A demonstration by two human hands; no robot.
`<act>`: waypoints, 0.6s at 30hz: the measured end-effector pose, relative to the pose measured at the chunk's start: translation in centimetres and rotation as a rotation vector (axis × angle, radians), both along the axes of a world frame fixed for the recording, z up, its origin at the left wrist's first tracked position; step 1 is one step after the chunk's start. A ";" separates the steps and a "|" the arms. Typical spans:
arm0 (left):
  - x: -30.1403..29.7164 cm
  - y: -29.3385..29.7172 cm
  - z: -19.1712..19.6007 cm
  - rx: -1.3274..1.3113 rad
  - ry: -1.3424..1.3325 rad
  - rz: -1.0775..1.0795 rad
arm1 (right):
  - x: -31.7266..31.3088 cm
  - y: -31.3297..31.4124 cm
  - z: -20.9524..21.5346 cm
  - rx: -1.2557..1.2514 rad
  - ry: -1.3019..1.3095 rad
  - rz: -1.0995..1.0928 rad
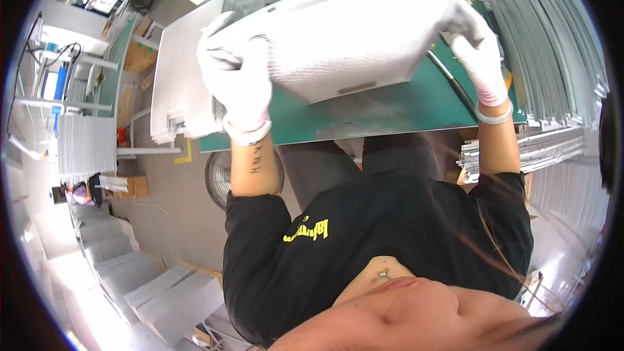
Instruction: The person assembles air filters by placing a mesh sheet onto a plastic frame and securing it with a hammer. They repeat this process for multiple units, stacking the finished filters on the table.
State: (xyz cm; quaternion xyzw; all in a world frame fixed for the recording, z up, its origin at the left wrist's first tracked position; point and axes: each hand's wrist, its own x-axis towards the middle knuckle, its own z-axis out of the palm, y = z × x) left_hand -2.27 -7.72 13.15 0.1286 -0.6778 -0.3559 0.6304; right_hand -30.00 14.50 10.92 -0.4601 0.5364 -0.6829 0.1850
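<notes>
Both of my hands wear white gloves and hold a large white perforated panel above a green work table. My left hand grips the panel's left edge. My right hand grips its right edge near the top. The panel is tilted, its near edge lifted off the table. My black-sleeved arms rise from the lower middle of the view.
A stack of similar white sheets sits at the table's left end. Long grey metal strips lie in rows on the right. A round fan stands on the floor below the table. More sheet piles cover the lower left floor.
</notes>
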 end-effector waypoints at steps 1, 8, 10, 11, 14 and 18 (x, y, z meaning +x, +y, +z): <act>0.1 0.3 1.1 -0.006 -0.034 0.015 | -0.8 0.8 0.1 0.058 0.026 -0.120; -3.4 4.8 12.4 -0.332 -0.781 -0.511 | -2.9 7.3 -11.5 1.086 0.917 -0.476; -6.8 5.3 9.5 -0.653 -0.955 -0.556 | -2.3 7.7 -12.1 1.072 0.985 -0.471; -8.3 5.3 7.5 -0.795 -1.024 -0.549 | -2.7 7.9 -13.4 0.883 0.921 -0.482; -10.0 3.7 4.2 -1.143 -0.691 -0.210 | -2.9 8.2 -14.4 0.503 0.432 -0.419; -9.7 3.8 4.0 -0.968 -0.822 -0.156 | 3.2 7.1 -8.5 0.066 -0.502 -0.230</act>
